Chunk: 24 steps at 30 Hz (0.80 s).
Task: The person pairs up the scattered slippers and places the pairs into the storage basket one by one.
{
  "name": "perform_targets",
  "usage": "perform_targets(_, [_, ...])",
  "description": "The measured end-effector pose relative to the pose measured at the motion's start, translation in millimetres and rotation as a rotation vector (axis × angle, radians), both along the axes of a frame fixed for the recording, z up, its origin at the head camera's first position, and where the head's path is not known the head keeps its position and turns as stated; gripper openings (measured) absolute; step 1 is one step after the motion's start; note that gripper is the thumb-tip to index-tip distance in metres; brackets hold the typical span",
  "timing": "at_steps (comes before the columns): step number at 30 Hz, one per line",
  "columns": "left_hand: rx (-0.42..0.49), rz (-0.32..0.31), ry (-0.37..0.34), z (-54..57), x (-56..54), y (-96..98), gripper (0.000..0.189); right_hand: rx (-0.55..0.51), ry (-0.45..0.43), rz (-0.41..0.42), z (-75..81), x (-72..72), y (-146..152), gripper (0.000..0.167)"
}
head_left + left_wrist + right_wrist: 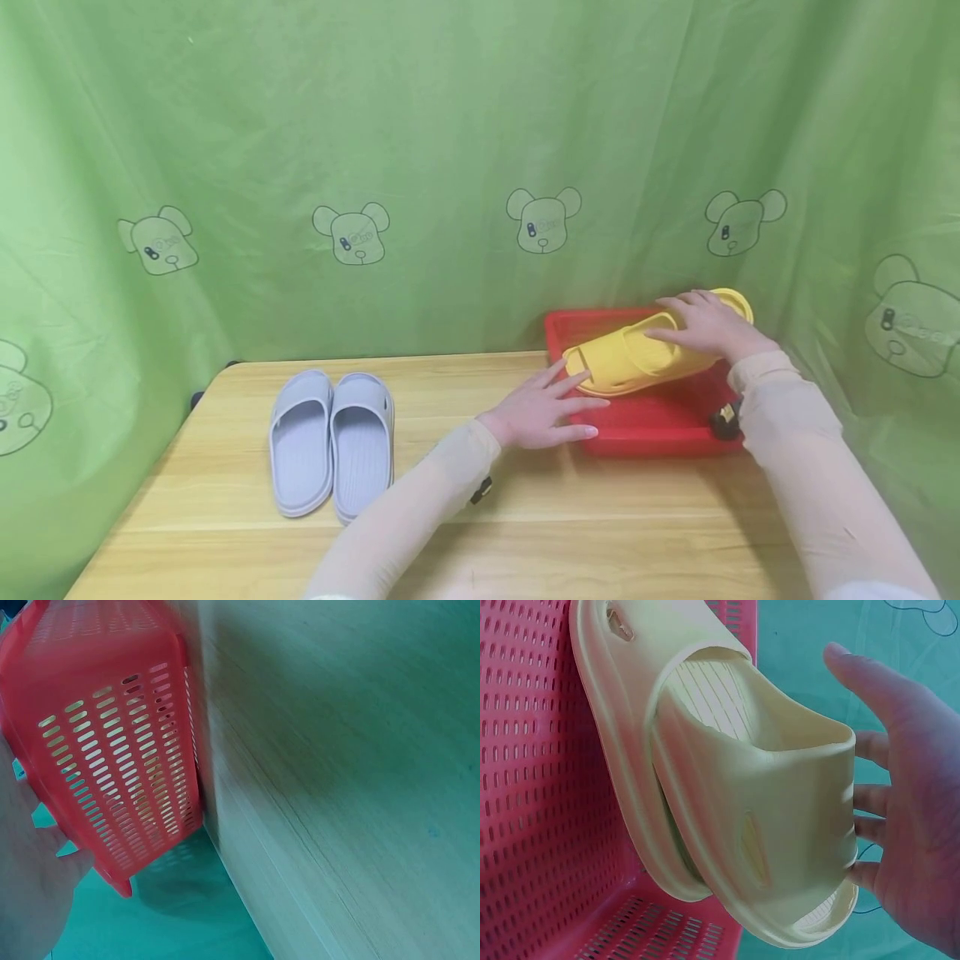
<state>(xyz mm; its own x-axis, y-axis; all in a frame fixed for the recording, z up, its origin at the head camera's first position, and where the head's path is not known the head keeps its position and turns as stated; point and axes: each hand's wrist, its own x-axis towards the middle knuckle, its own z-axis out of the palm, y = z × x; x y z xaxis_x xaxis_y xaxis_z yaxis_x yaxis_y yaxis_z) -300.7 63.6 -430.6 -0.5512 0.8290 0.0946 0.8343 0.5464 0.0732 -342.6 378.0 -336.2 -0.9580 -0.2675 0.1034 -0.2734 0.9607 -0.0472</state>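
Two yellow slippers point(609, 360) lie slantwise in a red perforated basket point(667, 442) on the right of the table. In the right wrist view, one slipper point(795, 817) overlaps the other slipper point(615, 735), their toe ends pointing opposite ways. My right hand point(708, 327) is over the right end of the pair; its fingertips touch the strap of the overlapping slipper, thumb held apart. My left hand point(536, 414) spreads its fingers over the basket's left rim, close to the left toe, holding nothing. Whether it touches the slipper I cannot tell.
A pair of grey slippers point(303, 450) stands side by side on the left of the wooden table point(555, 542). A green curtain point(450, 125) with bear-head prints surrounds the table at the back and sides. The basket stands near the back edge.
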Motion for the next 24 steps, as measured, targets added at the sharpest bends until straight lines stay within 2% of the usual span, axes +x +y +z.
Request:
perform_targets(8, [-0.003, 0.001, -0.001, -0.3, -0.6, -0.4, 0.055, 0.003, -0.020, -0.004, -7.3, -8.1, 7, 0.078])
perform_targets(24, [0.002, -0.004, 0.006, 1.3, 0.9, -0.6, 0.056, -0.086, -0.014, -0.018, -21.0, -17.6, 16, 0.074])
